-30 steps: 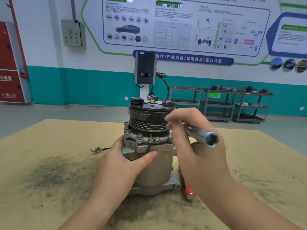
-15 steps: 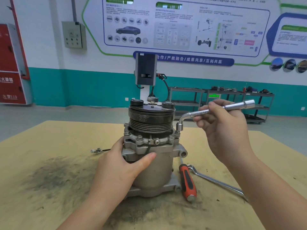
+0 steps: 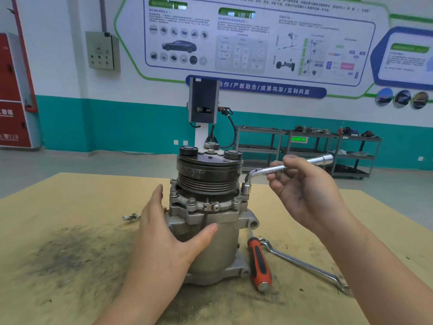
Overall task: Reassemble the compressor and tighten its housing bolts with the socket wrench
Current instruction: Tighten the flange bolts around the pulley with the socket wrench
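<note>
The compressor (image 3: 206,221) stands upright in the middle of the tan worktop (image 3: 70,198), its grooved pulley on top. The left hand (image 3: 164,238) rests against its left side – fingers straight, thumb pressed across the front of the housing. The right hand (image 3: 302,191) pinches the bent socket wrench (image 3: 269,171) by its long arm, fingers curled round it; the short end points down onto a bolt at the right rim, tight beside the pulley. On the worktop to the right lie a red-handled screwdriver (image 3: 259,263) and a flat ring spanner (image 3: 304,266) – near the base, clear of the hands. A small metal clip (image 3: 131,217) lies to the left, beside a dark grease smear (image 3: 68,252).
</note>
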